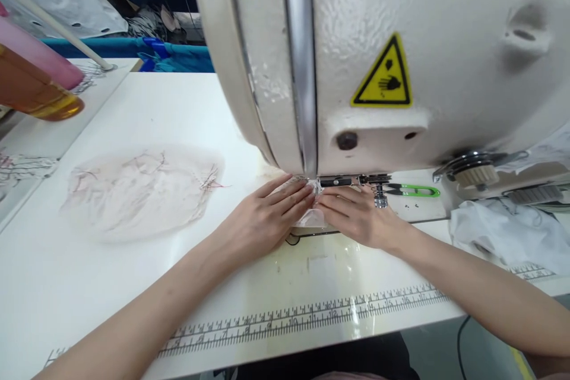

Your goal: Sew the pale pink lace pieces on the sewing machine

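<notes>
We see both hands laid flat on the white table (146,113), just under the sewing machine (436,41) that fills the view from 12 to 3 o'clock. The left hand (267,215) has its fingers stretched out and close together, pressing down on a small pale fabric piece (308,221). The right hand (356,217) lies the same way, palm down, and its fingertips almost meet those of the left over the fabric. Neither hand pinches anything. The fabric piece sits at the centre of the view, right beneath the machine's foot, mostly covered by the fingers.

At 9 o'clock from the hands, well apart, lies a heap of sheer pink pieces (142,193) with loose threads. Green snips (412,191) rest at 3 o'clock, just beside the right hand. A white cloth (503,231) is bunched further out at 3 o'clock. A printed ruler strip (312,316) runs along the table's near edge at 6 o'clock. An amber thread cone (40,95) leans in at 10 o'clock.
</notes>
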### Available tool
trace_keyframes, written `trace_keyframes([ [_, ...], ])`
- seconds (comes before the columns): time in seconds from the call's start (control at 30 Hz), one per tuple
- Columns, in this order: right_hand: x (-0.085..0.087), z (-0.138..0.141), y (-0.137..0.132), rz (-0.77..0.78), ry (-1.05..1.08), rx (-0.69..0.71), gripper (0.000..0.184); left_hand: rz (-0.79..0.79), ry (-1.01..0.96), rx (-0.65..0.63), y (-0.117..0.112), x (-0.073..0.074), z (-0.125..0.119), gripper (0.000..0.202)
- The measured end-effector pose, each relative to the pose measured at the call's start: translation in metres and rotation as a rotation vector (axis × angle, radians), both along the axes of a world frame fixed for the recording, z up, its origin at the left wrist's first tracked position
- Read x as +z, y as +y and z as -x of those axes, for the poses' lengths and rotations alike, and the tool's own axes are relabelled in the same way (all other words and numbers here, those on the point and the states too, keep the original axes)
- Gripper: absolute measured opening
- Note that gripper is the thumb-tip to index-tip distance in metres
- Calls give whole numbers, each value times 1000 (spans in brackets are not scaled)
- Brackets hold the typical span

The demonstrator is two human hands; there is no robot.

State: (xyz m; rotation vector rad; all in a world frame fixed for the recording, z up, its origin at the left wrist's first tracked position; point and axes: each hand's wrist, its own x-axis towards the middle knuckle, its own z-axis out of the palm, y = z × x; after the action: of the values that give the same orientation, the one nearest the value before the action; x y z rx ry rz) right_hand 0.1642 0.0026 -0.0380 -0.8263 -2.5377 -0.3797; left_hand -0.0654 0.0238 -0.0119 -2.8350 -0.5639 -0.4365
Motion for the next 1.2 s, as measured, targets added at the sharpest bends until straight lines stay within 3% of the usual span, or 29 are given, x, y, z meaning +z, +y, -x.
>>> trace_keyframes([
  [0.77,0,5,-5,-21,27,-43,26,-84,30,142,-7,-2,-6,39],
  [1.2,2,0,-4,89,28,-39,24,-124,4,218,-17,-3,-16,34],
])
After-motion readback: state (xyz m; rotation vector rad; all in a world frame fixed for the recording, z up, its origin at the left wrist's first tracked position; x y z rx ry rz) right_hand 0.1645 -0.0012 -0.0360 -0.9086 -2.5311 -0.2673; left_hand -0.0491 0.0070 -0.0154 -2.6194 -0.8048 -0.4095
